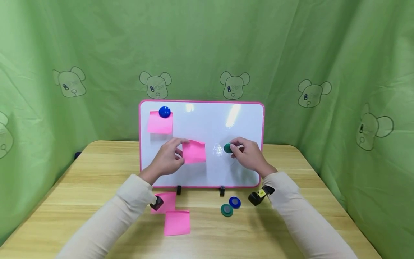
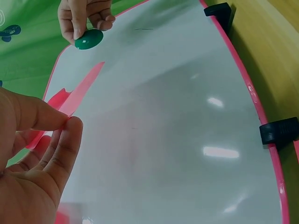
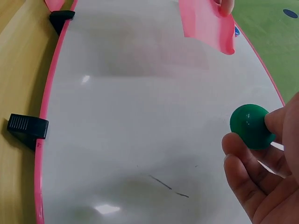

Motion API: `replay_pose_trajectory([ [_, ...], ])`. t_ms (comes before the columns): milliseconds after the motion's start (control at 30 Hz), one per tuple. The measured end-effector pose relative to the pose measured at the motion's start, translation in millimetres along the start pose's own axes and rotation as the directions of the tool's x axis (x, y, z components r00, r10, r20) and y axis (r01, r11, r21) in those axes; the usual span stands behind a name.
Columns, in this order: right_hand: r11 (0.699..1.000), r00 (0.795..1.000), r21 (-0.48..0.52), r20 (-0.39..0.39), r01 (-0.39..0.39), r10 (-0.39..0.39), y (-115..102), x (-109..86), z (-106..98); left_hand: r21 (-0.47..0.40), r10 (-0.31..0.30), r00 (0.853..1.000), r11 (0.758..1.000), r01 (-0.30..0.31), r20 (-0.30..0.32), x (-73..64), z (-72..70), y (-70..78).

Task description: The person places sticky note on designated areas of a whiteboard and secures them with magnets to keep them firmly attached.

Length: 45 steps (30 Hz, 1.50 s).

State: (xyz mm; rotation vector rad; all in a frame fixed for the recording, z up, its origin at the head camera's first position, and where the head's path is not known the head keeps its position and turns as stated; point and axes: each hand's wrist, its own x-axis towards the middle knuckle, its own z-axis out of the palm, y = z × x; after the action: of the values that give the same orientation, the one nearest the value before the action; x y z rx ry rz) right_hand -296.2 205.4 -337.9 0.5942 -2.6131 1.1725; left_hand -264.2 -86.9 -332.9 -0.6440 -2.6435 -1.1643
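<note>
In front of a pink-framed whiteboard (image 1: 213, 122), my left hand (image 1: 168, 157) pinches a pink sticky note (image 1: 194, 153) by its left side. The left wrist view shows that note (image 2: 84, 88) nearly edge-on, bent and standing out from the board. My right hand (image 1: 248, 154) holds a round green magnet (image 1: 228, 148) between thumb and fingers, to the right of the note. Seen from the right wrist, the magnet's domed green face (image 3: 252, 126) shows over the board surface. Another pink note (image 1: 160, 124) hangs at the board's upper left under a blue magnet (image 1: 164, 112).
Two black feet (image 1: 179, 190) hold the board upright on the wooden table (image 1: 284, 223). Two more pink notes (image 1: 177, 223) lie below it, one partly behind the left wrist's camera. A green magnet (image 1: 226, 210) and a blue magnet (image 1: 234, 202) lie nearby. Behind hangs a green curtain (image 1: 207, 46).
</note>
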Motion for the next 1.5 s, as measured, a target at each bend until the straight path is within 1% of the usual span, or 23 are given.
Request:
replay_pose_trajectory([
  [133,1.0,1.0,0.009,-0.008,0.0,0.001,-2,3.2,1,0.003,-0.029,1.0,1.0,0.029,0.0,3.4,0.8,1.1],
  [267,1.0,1.0,0.002,-0.009,0.009,-0.009,-4,6.0,3,0.0,-0.038,0.999,0.999,0.038,0.001,6.7,1.1,0.5],
  [433,0.999,0.999,0.005,-0.004,0.032,-0.032,-5,9.9,4,-0.004,-0.033,0.999,0.999,0.033,0.005,10.7,-0.4,0.4],
  [533,1.0,1.0,0.004,0.002,0.024,-0.024,-5,12.1,5,-0.007,-0.038,0.999,0.999,0.038,0.009,13.1,-1.0,0.9],
  [700,1.0,1.0,-0.019,-0.004,0.017,-0.017,-7,16.2,9,-0.014,-0.058,0.998,0.998,0.058,-0.001,17.4,-0.8,1.0],
  [1200,0.998,0.999,0.033,-0.01,0.046,-0.046,-15,29.7,20,-0.032,-0.059,0.998,0.998,0.058,-0.026,28.9,1.5,3.3],
  [1333,0.998,0.998,0.032,-0.008,0.062,-0.061,-16,33.4,22,-0.039,-0.069,0.997,0.997,0.068,-0.028,32.6,1.8,4.1],
  [1500,0.996,0.996,0.026,-0.011,0.084,-0.084,-22,37.1,22,-0.045,-0.068,0.997,0.997,0.066,-0.035,38.5,1.9,2.8],
])
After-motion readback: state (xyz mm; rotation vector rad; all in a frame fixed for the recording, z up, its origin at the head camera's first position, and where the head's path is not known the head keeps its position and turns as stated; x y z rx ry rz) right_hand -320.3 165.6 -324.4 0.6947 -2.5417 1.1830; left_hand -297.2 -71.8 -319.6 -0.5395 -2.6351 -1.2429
